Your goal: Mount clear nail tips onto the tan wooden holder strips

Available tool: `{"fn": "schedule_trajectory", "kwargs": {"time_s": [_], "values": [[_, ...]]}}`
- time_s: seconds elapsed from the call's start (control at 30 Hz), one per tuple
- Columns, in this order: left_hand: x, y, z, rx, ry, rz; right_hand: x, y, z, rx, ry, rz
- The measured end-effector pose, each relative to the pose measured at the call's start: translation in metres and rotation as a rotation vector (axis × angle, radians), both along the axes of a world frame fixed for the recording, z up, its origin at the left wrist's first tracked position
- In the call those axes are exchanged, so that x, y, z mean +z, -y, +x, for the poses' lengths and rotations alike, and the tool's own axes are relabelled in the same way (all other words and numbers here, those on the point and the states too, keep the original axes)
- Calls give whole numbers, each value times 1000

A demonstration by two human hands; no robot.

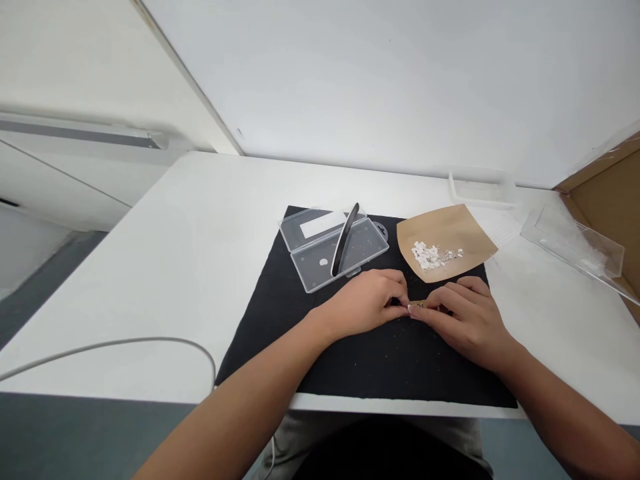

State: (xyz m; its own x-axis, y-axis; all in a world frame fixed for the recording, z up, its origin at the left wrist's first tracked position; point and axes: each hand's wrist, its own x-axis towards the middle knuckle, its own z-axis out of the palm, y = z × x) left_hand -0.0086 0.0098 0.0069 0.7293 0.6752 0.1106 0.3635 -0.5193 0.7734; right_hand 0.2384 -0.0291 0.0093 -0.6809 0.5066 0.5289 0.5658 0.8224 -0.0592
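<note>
Low over a black cloth (360,373), my two hands meet with their fingertips together. My left hand (365,303) is closed in a pinch; what lies between its fingers is too small to make out. My right hand (465,317) is closed on a small brown piece (417,304) with tiny dark and shiny bits, mostly covered by the fingers. Just beyond them rests a brown paper sheet (450,223) with raised edges, bearing a heap of small white pieces (429,255). To the left, an open clear plastic case (313,267) has a dark curved nail file (345,240) lying across it.
A white paper strip (323,224) lies in the case's lid. At the back right stand a clear tray (483,190) and a clear plastic container (575,243), near a cardboard box (610,187). A white cable (150,339) crosses the table's left side.
</note>
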Motion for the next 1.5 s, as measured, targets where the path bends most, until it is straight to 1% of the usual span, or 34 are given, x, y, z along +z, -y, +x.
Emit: {"fn": "schedule_trajectory", "kwargs": {"time_s": [0.27,0.43,0.6,0.77,0.87,0.93,0.97,1.03,1.07,1.13,1.17,1.2,1.23,1.37,1.43,1.5], "values": [[-3,-1,0,0,12,-11,1,1,0,14,22,0],[-3,-1,-1,1,9,-2,-2,-1,-2,-35,-43,-52],[-2,-1,-1,-2,13,-8,-4,-3,-1,-50,-29,-100],[-1,0,-1,6,-7,-11,-1,-3,-3,-22,-65,-122],[-2,0,-1,10,-21,-6,5,-7,4,-27,-135,-81],[-2,0,-2,7,-45,1,11,-11,17,-96,-192,-1],[-2,0,-2,1,-61,5,15,-13,25,-171,-221,56],[0,0,-3,-4,-79,3,23,-19,46,-414,-249,205],[1,0,-3,-8,-82,2,26,-22,57,-577,-300,267],[2,1,-3,-15,-80,10,32,-28,79,-855,-360,289],[3,1,-3,-22,-82,22,34,-31,89,-962,-408,310],[3,1,-3,-31,-84,39,35,-33,98,-1025,-430,302],[3,1,-3,-44,-86,56,36,-35,107,-1058,-438,265],[0,-1,-5,-84,-73,94,36,-37,131,-1107,-442,-29],[-1,-1,-5,-87,-66,106,34,-38,137,-1132,-369,-167],[-1,-1,-6,-87,-68,115,32,-39,139,-1125,-263,-281]]}}
